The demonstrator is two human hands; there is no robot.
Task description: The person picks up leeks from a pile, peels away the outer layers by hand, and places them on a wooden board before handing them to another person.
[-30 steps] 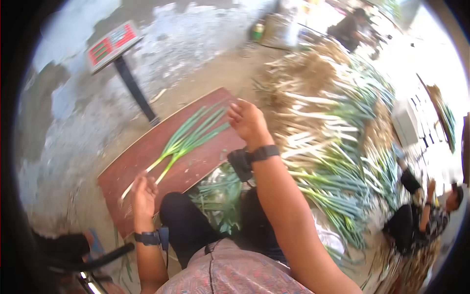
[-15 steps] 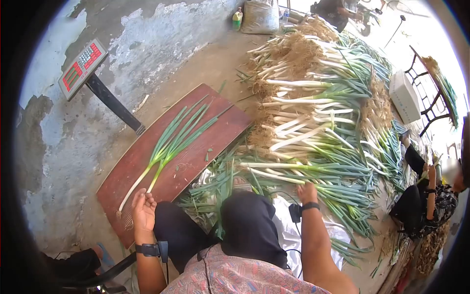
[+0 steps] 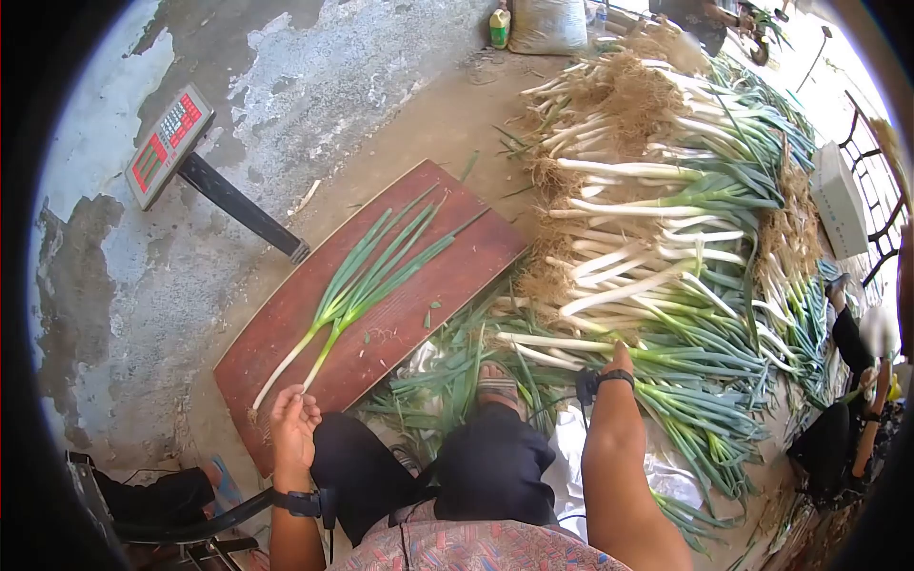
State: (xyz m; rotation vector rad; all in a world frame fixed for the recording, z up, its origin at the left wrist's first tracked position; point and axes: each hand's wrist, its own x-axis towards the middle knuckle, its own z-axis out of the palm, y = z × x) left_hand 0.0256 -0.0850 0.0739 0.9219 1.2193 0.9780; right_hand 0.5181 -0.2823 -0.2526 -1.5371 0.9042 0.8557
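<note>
My left hand (image 3: pixel 296 419) is palm up at the near edge of the reddish-brown board (image 3: pixel 276 319), fingers curled in. Against its fingertips is the lower end of one long green onion (image 3: pixel 335 328); whether they hold it is hidden. A second green onion (image 3: pixel 283 368) lies alongside, its roots near my hand. On the right, my right hand (image 3: pixel 619 360) closes around a green onion stalk (image 3: pixel 562 343) at the near edge of a large heap of green onions (image 3: pixel 657 247), roots and soil still on many of them.
A scale display (image 3: pixel 169 143) on a black post stands behind the board. Cut leaves (image 3: pixel 447 381) and white sheeting (image 3: pixel 571 447) surround my feet. A full sack (image 3: pixel 547 26) and a bottle (image 3: pixel 500 27) sit by the wall. At right are a white box (image 3: pixel 840 200) and another person (image 3: pixel 838 428).
The view has shifted, so the scene sits further right. My left hand has drawn back slightly along the onion's end. My right hand has closed in on the stalk in the heap.
</note>
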